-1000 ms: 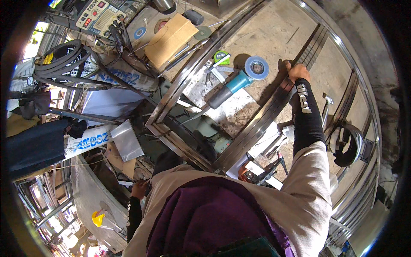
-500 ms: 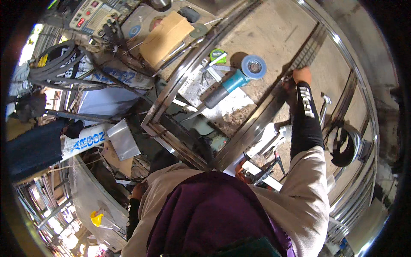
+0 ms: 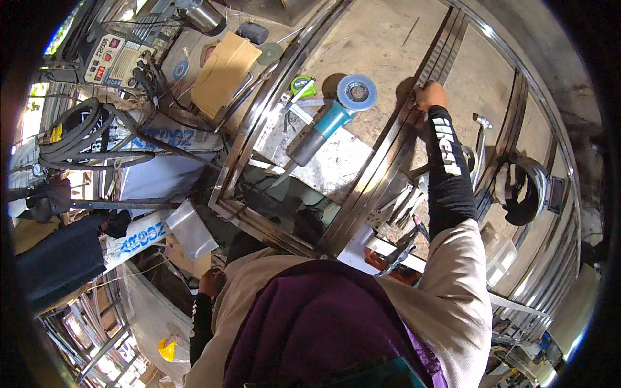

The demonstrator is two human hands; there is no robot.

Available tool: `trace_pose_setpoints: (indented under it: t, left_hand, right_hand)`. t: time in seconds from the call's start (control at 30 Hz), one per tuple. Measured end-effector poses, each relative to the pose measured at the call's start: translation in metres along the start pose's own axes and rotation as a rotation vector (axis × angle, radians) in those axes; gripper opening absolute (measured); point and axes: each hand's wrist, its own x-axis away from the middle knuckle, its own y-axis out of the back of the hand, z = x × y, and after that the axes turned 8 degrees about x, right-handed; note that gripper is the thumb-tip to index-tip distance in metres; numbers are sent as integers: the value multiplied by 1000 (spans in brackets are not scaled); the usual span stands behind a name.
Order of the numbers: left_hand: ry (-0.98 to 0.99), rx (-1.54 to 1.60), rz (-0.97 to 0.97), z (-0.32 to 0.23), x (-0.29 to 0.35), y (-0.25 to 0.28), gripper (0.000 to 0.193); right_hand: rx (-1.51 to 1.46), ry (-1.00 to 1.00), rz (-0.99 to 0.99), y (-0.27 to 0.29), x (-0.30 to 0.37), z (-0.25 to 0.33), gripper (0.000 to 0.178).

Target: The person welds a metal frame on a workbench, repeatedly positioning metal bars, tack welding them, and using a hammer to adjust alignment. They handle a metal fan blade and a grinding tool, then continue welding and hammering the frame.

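Note:
Ahead and to the right, my right hand (image 3: 431, 97) is closed with its fingers curled over the edge of a long steel bar (image 3: 381, 165), part of a large metal frame. Its fingertips are hidden behind the hand. My left hand (image 3: 211, 282) hangs low beside my body, near a small clear sheet (image 3: 192, 231); its fingers do not show well. Left of the bar lies an angle grinder (image 3: 330, 132) with a teal and grey body and a round disc. A green tape measure (image 3: 302, 85) and a metal square (image 3: 299, 111) sit beside it.
A welding helmet (image 3: 521, 194) and a hammer (image 3: 480, 123) lie right of my arm. Cardboard (image 3: 225, 74) rests at the upper left. Coiled cables (image 3: 71, 139) hang near a control box (image 3: 116, 61). A clamp-like tool (image 3: 401, 249) lies close to my body.
My view has shifted, so most things sit differently in the picture. My right hand stays at the steel bar, its forearm now stretched straighter. My left hand shows a little more.

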Motion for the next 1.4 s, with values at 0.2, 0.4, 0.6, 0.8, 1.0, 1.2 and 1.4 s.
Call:
trace_pose_setpoints:
  t: [0.2,0.4,0.6,0.8,1.0,1.2,1.4]
  left_hand:
    - [64,347,4,41,-1,-10,33]
    - [18,-19,30,79,-5,-3,31]
    - [144,121,62,57,27,-18,32]
    - [97,59,151,70,16,-20,38]
    - [117,24,59,84,19,-33,36]
    - [-188,-4,107,96,-15,-20,40]
    - [-34,173,128,113,-47,-39,41]
  right_hand:
    - [-562,-102,138,1,3,-11,42]
    - [-628,-36,155,-15,-22,-52,58]
    - [-678,-159,194,6,-3,-16,51]
    - [-810,-214,208,-1,-8,-28,41]
    - [-867,-235,281,-5,-8,-25,28]
    - [94,349,-97,-14,-16,-74,22]
    - [-758,87,-489,-17,182,52,20]
